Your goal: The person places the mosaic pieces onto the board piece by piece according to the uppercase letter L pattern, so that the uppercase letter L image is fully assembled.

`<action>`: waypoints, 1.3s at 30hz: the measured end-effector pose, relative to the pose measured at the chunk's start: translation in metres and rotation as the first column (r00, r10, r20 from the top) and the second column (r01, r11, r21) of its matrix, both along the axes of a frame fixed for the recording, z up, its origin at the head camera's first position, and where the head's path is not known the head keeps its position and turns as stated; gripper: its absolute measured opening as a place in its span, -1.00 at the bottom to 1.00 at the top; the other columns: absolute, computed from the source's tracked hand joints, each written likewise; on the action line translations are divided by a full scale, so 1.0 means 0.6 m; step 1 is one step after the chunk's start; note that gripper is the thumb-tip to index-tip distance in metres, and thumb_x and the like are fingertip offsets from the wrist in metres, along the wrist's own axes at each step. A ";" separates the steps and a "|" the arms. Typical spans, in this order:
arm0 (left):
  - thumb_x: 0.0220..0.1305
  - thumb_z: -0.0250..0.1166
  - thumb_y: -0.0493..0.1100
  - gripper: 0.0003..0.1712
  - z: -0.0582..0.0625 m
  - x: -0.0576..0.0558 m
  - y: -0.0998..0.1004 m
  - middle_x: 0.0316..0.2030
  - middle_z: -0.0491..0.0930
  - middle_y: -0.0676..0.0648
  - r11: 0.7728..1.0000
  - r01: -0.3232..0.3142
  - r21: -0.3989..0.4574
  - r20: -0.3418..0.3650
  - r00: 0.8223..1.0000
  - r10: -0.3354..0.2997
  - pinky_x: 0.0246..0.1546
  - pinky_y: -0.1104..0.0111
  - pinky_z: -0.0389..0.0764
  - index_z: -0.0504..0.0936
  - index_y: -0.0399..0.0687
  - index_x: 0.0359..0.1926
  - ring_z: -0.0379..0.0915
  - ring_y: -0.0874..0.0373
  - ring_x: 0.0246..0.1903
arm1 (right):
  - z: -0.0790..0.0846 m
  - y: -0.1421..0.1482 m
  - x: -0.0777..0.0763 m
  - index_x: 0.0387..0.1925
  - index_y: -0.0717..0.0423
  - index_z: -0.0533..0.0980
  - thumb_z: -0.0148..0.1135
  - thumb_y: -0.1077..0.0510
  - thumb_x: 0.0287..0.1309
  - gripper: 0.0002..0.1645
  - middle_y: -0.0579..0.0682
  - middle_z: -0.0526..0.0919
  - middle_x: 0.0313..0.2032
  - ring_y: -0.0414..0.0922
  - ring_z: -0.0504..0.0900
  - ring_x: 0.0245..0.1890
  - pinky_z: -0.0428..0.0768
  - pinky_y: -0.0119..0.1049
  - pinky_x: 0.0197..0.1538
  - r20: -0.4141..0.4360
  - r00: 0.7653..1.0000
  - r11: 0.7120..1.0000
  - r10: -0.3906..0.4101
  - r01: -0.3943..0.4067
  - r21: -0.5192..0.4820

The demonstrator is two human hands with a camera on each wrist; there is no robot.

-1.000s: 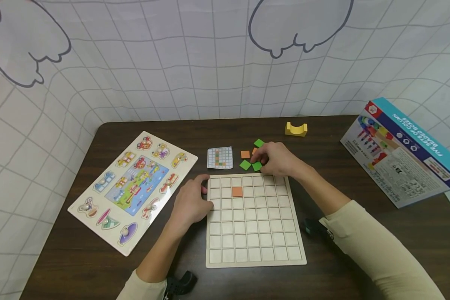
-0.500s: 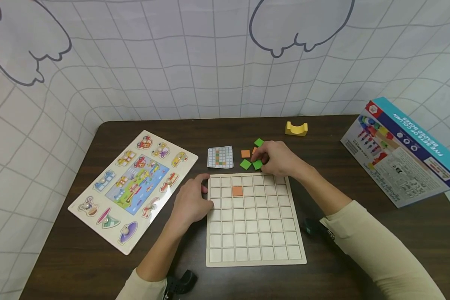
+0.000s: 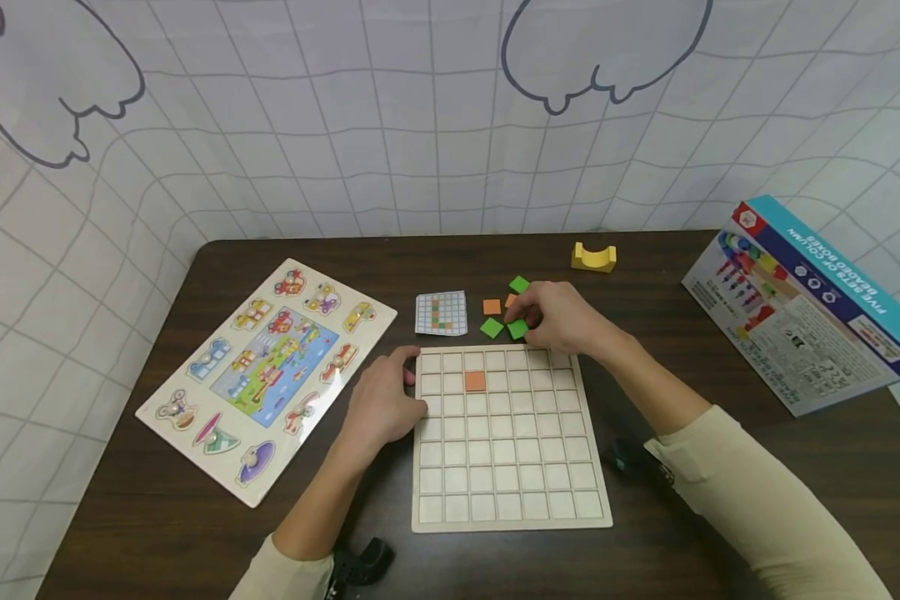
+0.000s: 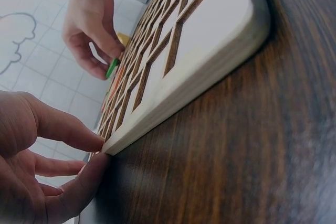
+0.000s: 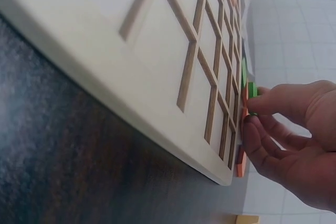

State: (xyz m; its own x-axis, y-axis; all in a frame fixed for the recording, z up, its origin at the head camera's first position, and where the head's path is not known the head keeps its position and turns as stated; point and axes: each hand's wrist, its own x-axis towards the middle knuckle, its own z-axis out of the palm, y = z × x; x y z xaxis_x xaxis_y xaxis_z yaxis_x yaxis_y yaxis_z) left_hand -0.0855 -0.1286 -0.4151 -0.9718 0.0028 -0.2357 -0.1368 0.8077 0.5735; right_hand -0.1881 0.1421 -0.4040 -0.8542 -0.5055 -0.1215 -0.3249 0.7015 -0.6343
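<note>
A pale wooden grid board (image 3: 504,454) lies on the dark table with one orange square tile (image 3: 475,381) in a cell of its second row. My left hand (image 3: 381,404) grips the board's upper left edge between thumb and finger; the left wrist view shows both fingertips at the board's edge. Just beyond the far edge, my right hand (image 3: 558,317) pinches a green square tile (image 5: 252,97) between thumb and fingers. Beside those fingers lie an orange tile (image 3: 491,307) and a green tile (image 3: 492,327), with another green tile (image 3: 520,284) behind.
A small pattern card (image 3: 441,313) lies behind the board. At the left is a picture puzzle board (image 3: 270,379) with knobbed pieces. A yellow arched block (image 3: 593,257) sits near the back edge, and a large toy box (image 3: 806,317) stands at the right.
Both hands stay almost where they were. The green tile under the right fingers has shifted very slightly; the board and the other tiles look the same.
</note>
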 end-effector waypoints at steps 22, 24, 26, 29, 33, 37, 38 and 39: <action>-0.07 0.41 -0.34 -0.11 -0.001 -0.003 0.000 -0.18 0.57 -0.09 1.000 0.006 0.004 0.008 1.000 -0.006 -0.37 0.27 0.39 0.48 -0.09 0.40 0.45 0.01 -0.26 | 0.006 -0.007 0.020 -0.12 0.12 0.74 0.44 0.38 0.05 -0.69 0.04 0.71 -0.16 -0.07 0.64 -0.20 0.67 -0.17 -0.10 -0.009 1.000 1.000 -0.016 0.016 0.016; -0.08 0.41 -0.33 -0.12 -0.001 -0.003 -0.001 -0.19 0.58 -0.09 1.000 0.011 0.003 -0.004 1.000 -0.011 -0.34 0.25 0.42 0.49 -0.10 0.39 0.47 0.01 -0.25 | 0.006 -0.007 0.022 -0.11 0.12 0.74 0.45 0.38 0.06 -0.69 0.04 0.71 -0.17 -0.06 0.65 -0.19 0.68 -0.16 -0.08 -0.010 1.000 1.000 -0.013 0.014 0.014; -0.10 0.39 -0.33 -0.12 -0.001 -0.002 -0.003 -0.19 0.59 -0.08 1.000 0.018 0.002 -0.016 1.000 -0.018 -0.31 0.23 0.45 0.50 -0.11 0.38 0.48 0.00 -0.24 | 0.005 -0.008 0.024 -0.11 0.12 0.74 0.45 0.38 0.07 -0.69 0.04 0.72 -0.17 -0.06 0.65 -0.19 0.68 -0.15 -0.07 -0.015 1.000 1.000 -0.010 0.010 0.009; -0.11 0.38 -0.33 -0.12 -0.002 -0.002 -0.004 -0.20 0.60 -0.07 1.000 0.024 0.000 -0.027 0.999 -0.024 -0.27 0.20 0.48 0.50 -0.12 0.38 0.50 0.00 -0.23 | 0.005 -0.009 0.027 -0.10 0.12 0.74 0.45 0.39 0.05 -0.67 0.04 0.72 -0.16 -0.04 0.66 -0.18 0.67 -0.15 -0.07 -0.018 1.000 1.000 -0.008 0.008 -0.001; -0.11 0.38 -0.33 -0.12 -0.001 -0.002 -0.004 -0.19 0.60 -0.08 1.000 0.026 0.005 -0.023 0.999 -0.026 -0.27 0.21 0.47 0.50 -0.12 0.38 0.49 0.00 -0.23 | 0.004 -0.012 0.031 -0.10 0.14 0.74 0.46 0.40 0.02 -0.65 0.03 0.72 -0.15 -0.03 0.66 -0.19 0.67 -0.17 -0.09 -0.025 1.000 1.000 -0.001 0.000 -0.014; -0.10 0.39 -0.33 -0.12 -0.001 -0.003 -0.004 -0.19 0.60 -0.08 1.000 0.024 0.006 -0.019 1.000 -0.024 -0.28 0.22 0.47 0.49 -0.11 0.39 0.49 0.01 -0.23 | 0.006 -0.016 0.034 -0.11 0.14 0.74 0.45 0.39 0.01 -0.65 -0.01 0.74 -0.18 -0.04 0.66 -0.20 0.67 -0.17 -0.11 -0.040 0.999 1.000 0.015 -0.015 -0.016; -0.09 0.39 -0.33 -0.12 -0.002 -0.003 -0.004 -0.19 0.60 -0.08 1.000 0.024 0.008 -0.018 1.000 -0.024 -0.28 0.22 0.46 0.49 -0.11 0.39 0.49 0.01 -0.24 | 0.007 -0.016 0.035 -0.11 0.13 0.75 0.45 0.38 0.01 -0.65 -0.02 0.74 -0.19 -0.05 0.65 -0.20 0.67 -0.17 -0.11 -0.046 0.999 1.000 0.019 -0.019 -0.016; -0.09 0.39 -0.33 -0.12 -0.002 -0.003 -0.005 -0.19 0.59 -0.08 1.000 0.024 0.009 -0.018 1.000 -0.024 -0.29 0.23 0.46 0.49 -0.11 0.39 0.49 0.01 -0.24 | 0.006 -0.017 0.035 -0.11 0.13 0.75 0.45 0.38 0.01 -0.65 -0.03 0.75 -0.20 -0.06 0.65 -0.21 0.66 -0.17 -0.11 -0.050 0.999 1.000 0.023 -0.024 -0.016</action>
State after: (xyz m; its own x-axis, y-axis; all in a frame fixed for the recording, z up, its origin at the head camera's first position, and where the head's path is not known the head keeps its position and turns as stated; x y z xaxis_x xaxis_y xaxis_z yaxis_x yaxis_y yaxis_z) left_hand -0.0874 -0.1314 -0.4163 -0.9754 0.0285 -0.2185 -0.1070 0.8054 0.5829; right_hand -0.1670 0.1318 -0.4003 -0.8468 -0.5271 -0.0707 -0.3723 0.6825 -0.6289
